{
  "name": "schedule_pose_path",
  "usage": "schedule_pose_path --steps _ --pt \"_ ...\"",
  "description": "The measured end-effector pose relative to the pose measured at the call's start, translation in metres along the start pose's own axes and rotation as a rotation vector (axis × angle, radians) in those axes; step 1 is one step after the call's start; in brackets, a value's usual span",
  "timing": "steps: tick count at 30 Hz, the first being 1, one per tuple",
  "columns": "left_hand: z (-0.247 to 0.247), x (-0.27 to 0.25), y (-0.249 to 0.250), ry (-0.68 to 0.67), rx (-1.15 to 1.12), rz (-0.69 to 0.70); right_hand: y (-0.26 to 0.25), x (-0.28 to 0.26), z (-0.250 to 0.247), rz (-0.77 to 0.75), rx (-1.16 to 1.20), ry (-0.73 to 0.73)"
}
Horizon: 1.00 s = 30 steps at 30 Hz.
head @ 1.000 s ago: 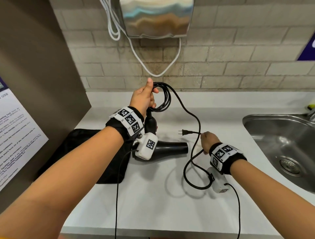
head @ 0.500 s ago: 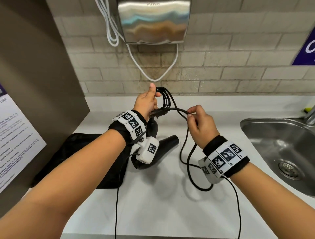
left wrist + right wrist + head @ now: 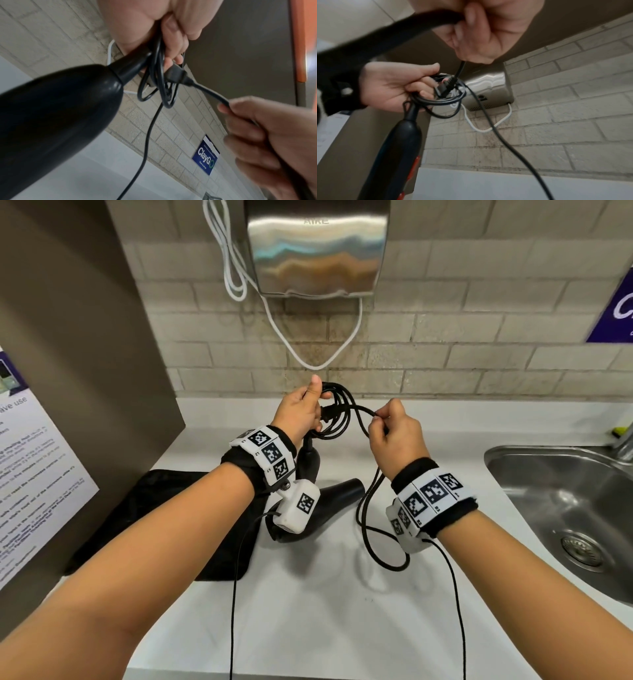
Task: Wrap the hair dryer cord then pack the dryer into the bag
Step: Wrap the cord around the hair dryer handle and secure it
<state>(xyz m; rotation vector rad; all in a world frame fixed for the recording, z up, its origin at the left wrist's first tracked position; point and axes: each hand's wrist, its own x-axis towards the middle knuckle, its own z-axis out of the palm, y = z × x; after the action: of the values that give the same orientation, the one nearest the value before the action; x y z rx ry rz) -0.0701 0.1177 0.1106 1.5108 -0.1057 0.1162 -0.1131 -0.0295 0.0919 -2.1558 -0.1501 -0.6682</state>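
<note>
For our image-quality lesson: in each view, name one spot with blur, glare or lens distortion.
Head view: glare streaks the hand dryer and tile lines bow. Left wrist view: the hair dryer looms, soft. Right wrist view: the right hand and near cord smear with blur.

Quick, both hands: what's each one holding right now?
Left hand: grips the coiled cord loops.
Right hand: pinches the loose cord near the plug.

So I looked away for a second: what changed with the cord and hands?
The right hand rose from the counter, carrying the cord near its plug up to the coils. The left hand still grips the coils; the dryer tilted slightly; the bag stayed.
</note>
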Motion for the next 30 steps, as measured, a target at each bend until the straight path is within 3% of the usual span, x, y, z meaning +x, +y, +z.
schedule_pose_path --steps 6,8,12,15,17,20,22,25,30 --pt "0.006 -0.003 -0.001 -0.1 0.08 0.015 -0.019 0.001 0.015 -0.082 -0.05 -0.039" --pt "0.008 -0.003 -0.003 -0.126 0.087 0.016 -0.023 0.0 0.018 -0.085 -0.027 -0.145" --pt "0.003 -0.002 -0.002 -0.126 0.03 -0.001 -0.021 0.004 0.012 0.069 0.292 -0.426" --pt "-0.005 -0.001 -0.001 -0.167 0.021 0.004 -0.015 0.011 0.005 -0.005 0.15 -0.585" --pt "-0.006 -0.003 0.001 -0.194 0.02 -0.005 -0.013 0.017 0.004 -0.029 0.117 -0.523" --pt "-0.004 -0.005 0.002 -0.226 0.03 -0.021 -0.016 0.022 0.006 0.031 0.141 -0.316" --pt "-0.002 -0.006 0.002 -0.241 0.026 -0.035 -0.015 0.023 0.008 0.038 0.026 -0.221" --pt "-0.003 -0.008 -0.003 -0.278 0.007 -0.011 -0.014 0.024 0.009 -0.011 -0.173 -0.183" --pt "-0.008 -0.006 -0.013 -0.326 0.059 0.018 -0.015 0.034 0.005 0.039 -0.18 -0.062"
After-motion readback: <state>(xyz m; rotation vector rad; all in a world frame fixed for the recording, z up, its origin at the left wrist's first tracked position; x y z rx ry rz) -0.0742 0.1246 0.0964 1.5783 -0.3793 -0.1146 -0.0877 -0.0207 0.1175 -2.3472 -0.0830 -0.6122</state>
